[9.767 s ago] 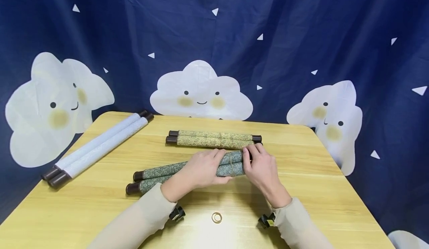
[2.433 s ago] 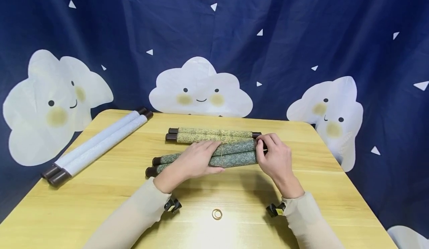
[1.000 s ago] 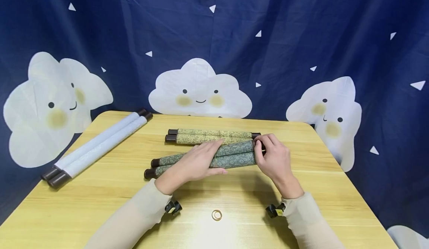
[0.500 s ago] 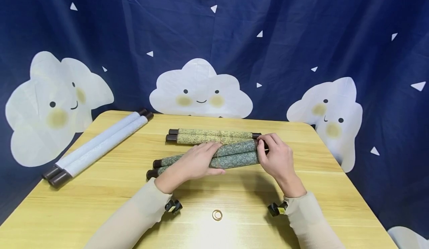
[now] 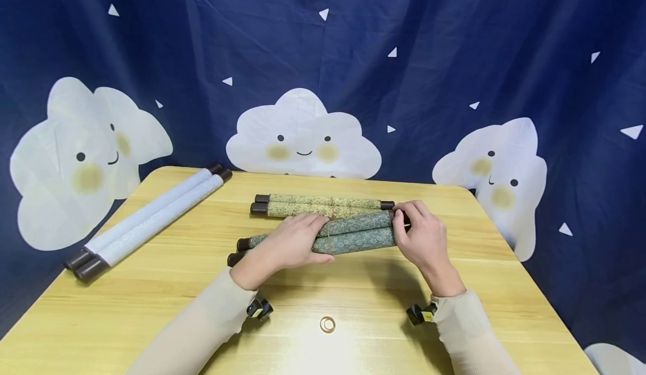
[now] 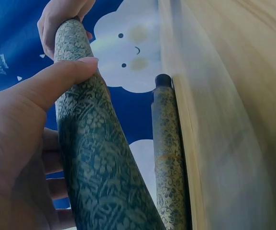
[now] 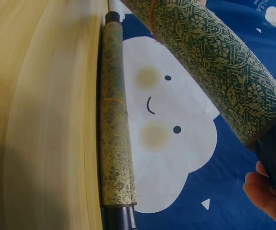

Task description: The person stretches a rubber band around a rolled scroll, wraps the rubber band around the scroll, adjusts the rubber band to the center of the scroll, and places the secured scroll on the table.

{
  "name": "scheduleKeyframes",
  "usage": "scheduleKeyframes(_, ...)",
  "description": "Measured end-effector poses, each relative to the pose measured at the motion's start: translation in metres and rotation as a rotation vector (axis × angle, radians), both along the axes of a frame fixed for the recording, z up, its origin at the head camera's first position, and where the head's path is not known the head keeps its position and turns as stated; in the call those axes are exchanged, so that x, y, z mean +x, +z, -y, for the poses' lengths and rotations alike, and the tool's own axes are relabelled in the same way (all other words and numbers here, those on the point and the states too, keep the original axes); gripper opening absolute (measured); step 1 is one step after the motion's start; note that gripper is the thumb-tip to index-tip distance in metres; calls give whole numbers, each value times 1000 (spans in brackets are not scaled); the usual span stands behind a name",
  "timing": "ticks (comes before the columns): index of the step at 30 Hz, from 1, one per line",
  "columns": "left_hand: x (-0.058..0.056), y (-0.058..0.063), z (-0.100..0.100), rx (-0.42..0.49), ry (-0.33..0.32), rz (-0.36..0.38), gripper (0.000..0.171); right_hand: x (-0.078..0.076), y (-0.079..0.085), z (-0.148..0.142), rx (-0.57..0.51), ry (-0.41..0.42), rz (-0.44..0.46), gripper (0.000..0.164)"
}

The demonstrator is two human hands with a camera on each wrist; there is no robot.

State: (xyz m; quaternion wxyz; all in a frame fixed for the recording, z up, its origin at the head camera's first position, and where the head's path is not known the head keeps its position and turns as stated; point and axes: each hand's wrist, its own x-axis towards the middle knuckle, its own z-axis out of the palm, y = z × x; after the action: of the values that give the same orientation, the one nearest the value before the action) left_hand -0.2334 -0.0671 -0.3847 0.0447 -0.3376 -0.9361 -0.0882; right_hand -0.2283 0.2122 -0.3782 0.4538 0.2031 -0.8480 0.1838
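Observation:
A green brocade hanging scroll (image 5: pixel 358 240), a pair of rolls with dark end caps, slants over the table with its right end raised. A thin rubber band (image 5: pixel 329 239) goes round both rolls near the middle. My left hand (image 5: pixel 290 244) grips the scroll left of the band, thumb on the near side and fingers on the far side. The dark caps at the right end (image 7: pixel 272 155) are in the grip of my right hand (image 5: pixel 423 237), which partly hides them. Just behind lies a yellow patterned scroll (image 5: pixel 303 209), also banded (image 7: pixel 113 100).
A pale blue scroll (image 5: pixel 161 221) lies diagonally along the left side of the wooden table (image 5: pixel 504 308). Two loose rubber bands (image 5: pixel 327 324) lie near the front. A blue cloud-print curtain (image 5: pixel 429 38) hangs behind the table.
Since the earliest frame, the green scroll has moved right and away, and its rubber band sits closer to the middle. In the last second, scroll and right hand have shifted slightly right.

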Motion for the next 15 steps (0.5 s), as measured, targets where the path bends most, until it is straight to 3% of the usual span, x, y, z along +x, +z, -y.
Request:
scheduleKeyframes(5, -1, -1, 2, 15, -7, 8, 96, 0, -2, 0, -2, -4, -6, 22)
scheduleKeyframes(10, 0, -2, 1, 95, -47, 23, 107, 1, -4, 6, 1, 10, -24, 22)
scheduleKeyframes(15, 0, -3, 0, 120, -76, 52, 102, 3, -4, 11, 0, 13, -25, 23)
